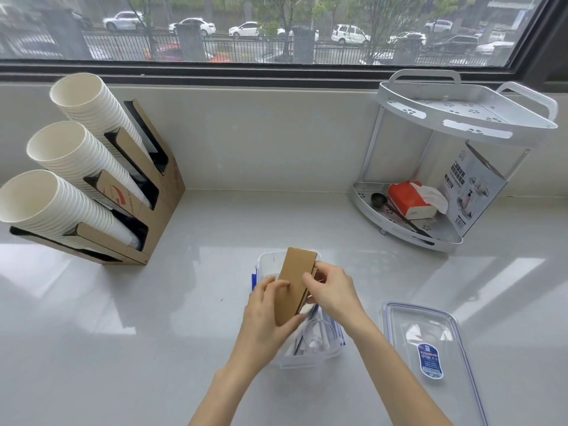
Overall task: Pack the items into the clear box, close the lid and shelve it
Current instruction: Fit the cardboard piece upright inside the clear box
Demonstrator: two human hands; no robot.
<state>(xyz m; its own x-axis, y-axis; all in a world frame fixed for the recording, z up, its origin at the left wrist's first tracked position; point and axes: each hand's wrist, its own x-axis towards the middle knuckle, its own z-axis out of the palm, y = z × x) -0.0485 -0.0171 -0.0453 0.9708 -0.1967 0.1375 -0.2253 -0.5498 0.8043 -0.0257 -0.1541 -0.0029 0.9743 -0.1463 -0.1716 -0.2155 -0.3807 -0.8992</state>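
A clear box [266, 262] with blue latches stands open on the white counter, straight in front of me. Above it I hold a flat brown cardboard sleeve stack [295, 281], tilted. My left hand [268, 315] grips its lower end and my right hand [330, 290] pinches its right edge. Inside the box lie clear and white items [316, 336], partly hidden by my hands. The clear lid [430, 336], with a blue label, lies flat on the counter to the right of the box.
A cardboard holder [153, 210] with three slanted stacks of white paper cups stands at the left. At the back right stands a white two-tier corner shelf [461, 118]; its lower tier holds a red tissue pack [408, 199], a black spoon and a printed carton. A window runs behind.
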